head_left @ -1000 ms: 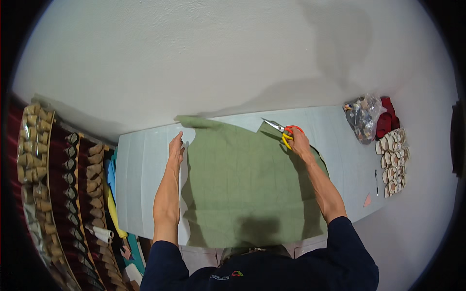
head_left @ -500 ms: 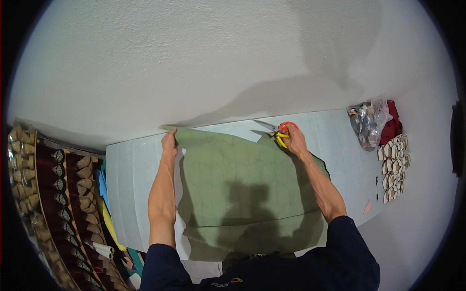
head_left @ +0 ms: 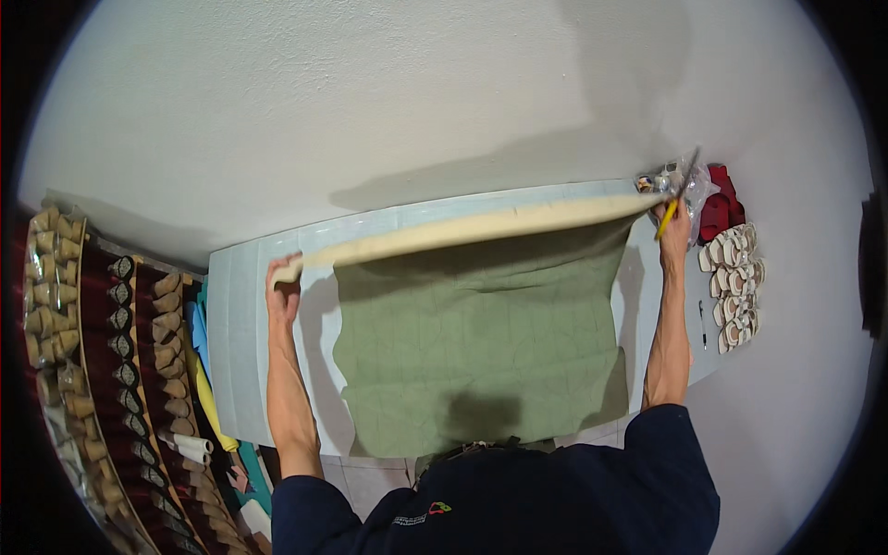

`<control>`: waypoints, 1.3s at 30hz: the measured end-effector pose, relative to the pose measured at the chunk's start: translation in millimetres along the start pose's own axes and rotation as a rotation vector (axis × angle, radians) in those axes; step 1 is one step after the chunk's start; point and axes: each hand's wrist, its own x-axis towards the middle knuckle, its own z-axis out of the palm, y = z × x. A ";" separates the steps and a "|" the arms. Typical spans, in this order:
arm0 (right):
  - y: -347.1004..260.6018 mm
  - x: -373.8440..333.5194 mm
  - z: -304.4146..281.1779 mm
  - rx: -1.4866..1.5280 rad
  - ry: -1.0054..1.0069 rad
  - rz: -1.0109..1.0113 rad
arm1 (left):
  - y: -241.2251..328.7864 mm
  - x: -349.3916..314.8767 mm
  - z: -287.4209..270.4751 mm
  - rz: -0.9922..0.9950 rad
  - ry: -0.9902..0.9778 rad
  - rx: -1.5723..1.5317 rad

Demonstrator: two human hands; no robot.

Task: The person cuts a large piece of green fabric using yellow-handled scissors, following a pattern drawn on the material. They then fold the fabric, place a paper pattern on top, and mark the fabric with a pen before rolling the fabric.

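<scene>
A wide green sheet (head_left: 481,342) with faint drawn outlines, maybe leather or fabric, lies over the table and hangs past its near edge. Its far edge is lifted and folded over, showing a cream underside (head_left: 481,222). My left hand (head_left: 284,289) is closed on the left end of that edge. At the far right, my right hand (head_left: 676,224) grips the other end and also holds scissors (head_left: 668,218) with a yellow handle. The blades point up and away, blurred by motion.
Pale sandals (head_left: 733,287) and a pen (head_left: 702,324) lie at the right of the pale table (head_left: 245,342). Behind them are a clear plastic bag (head_left: 696,190) and dark red material (head_left: 724,203). Shelves of shoe parts (head_left: 171,347) stand at left; a wall (head_left: 370,102) rises behind.
Both hands have moved apart, the right one outward to the right with the scissors. The sheet's far edge is now stretched between them, with its cream underside turned up.
</scene>
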 end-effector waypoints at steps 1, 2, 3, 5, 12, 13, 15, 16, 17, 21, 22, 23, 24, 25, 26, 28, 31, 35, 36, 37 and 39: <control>15.9 -20.6 -23.4 0.018 -0.019 0.062 | -10.2 -19.8 -5.4 -0.050 -0.015 0.010; 20.5 -42.2 -33.3 0.003 -0.106 0.123 | -19.0 -45.2 -24.6 -0.058 0.006 0.136; 24.9 -66.6 -46.6 -0.022 -0.186 0.185 | -27.9 -66.8 -33.2 -0.184 0.157 0.248; 42.4 -116.4 -69.5 0.117 -0.264 0.485 | -51.5 -104.9 -42.3 -0.222 0.135 0.759; 114.9 -174.0 -69.6 -0.390 -0.155 0.467 | -66.2 -112.7 -75.5 -0.105 0.361 1.107; 111.1 -165.8 -52.8 -0.441 -0.132 0.444 | -70.0 -95.0 -56.4 -0.049 0.320 1.133; 113.1 -152.0 -28.7 -0.474 -0.080 0.405 | -84.4 -59.4 -4.8 -0.084 0.125 1.270; 121.2 -144.2 -17.3 -0.490 -0.055 0.404 | -92.9 -39.4 17.8 -0.092 0.042 1.271; 129.7 -135.9 -8.3 -0.507 -0.028 0.401 | -101.3 -22.1 34.1 -0.097 -0.042 1.269; 132.5 -98.6 58.0 -0.509 -0.064 0.448 | -117.7 17.6 19.0 0.043 -0.223 1.590; 138.8 -94.9 58.4 -0.550 -0.075 0.448 | -124.1 24.9 31.4 -0.019 -0.258 1.653; 144.6 -89.9 59.3 -0.589 -0.089 0.447 | -128.2 32.1 43.3 -0.081 -0.292 1.715; 154.8 -84.4 55.4 -0.605 -0.124 0.498 | -128.5 37.5 50.3 -0.153 -0.332 1.745; 161.0 -83.5 51.1 -0.543 -0.145 0.503 | -126.6 39.7 52.9 -0.231 -0.360 1.775; 166.2 -83.0 45.3 -0.481 -0.165 0.507 | -124.6 41.4 55.9 -0.308 -0.389 1.802; 163.5 -85.4 38.5 -0.321 -0.193 0.507 | -117.2 42.5 63.0 -0.386 -0.421 1.836; 135.4 -90.3 31.0 -0.074 -0.270 0.502 | -96.1 32.2 52.7 -0.341 -0.441 1.776; 74.9 -104.4 15.0 -0.033 -0.205 0.478 | -61.5 -8.2 51.6 -0.256 -0.314 1.418; 56.7 -112.7 8.2 0.044 -0.173 0.445 | -47.6 -22.2 58.9 -0.308 -0.289 1.359; 41.4 -120.6 -2.9 0.063 -0.124 0.444 | -29.6 -38.1 70.4 -0.356 -0.267 1.300; 16.3 -134.6 -22.2 0.110 -0.028 0.438 | 4.3 -75.4 89.1 -0.330 -0.171 1.224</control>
